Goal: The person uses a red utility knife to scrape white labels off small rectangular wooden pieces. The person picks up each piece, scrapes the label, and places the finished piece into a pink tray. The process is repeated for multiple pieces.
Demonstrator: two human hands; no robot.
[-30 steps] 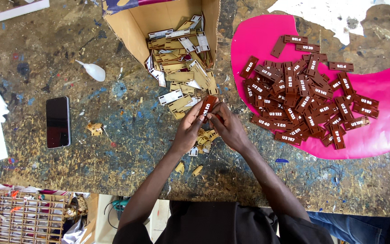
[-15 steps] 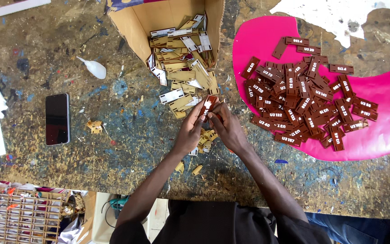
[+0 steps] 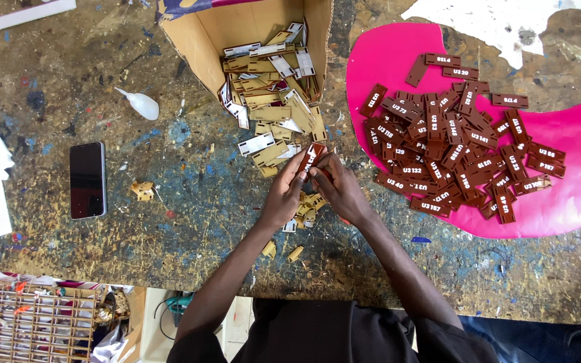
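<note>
The tag (image 3: 314, 156) between the fingers (image 3: 302, 176) is dark brown with white marks, like the pile of tags (image 3: 452, 158) on the bright pink sheet (image 3: 573, 202). The box (image 3: 196, 33) is tan cardboard, its strips (image 3: 270, 87) tan and white. The phone (image 3: 87, 179) is black. The surface (image 3: 189, 222) is brown, blotched with blue paint.

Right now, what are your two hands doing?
Left hand: closed on the small brown tag.
Right hand: closed on the same tag.

Bare paint-stained worktop (image 3: 189, 202) between black phone (image 3: 87, 179) and left hand (image 3: 284, 195). Ahead, blocked by tipped cardboard box (image 3: 203, 33) spilling tan tags (image 3: 270, 101). Rightward, crowded by brown plaques (image 3: 452, 148) on pink sheet (image 3: 573, 202).
</note>
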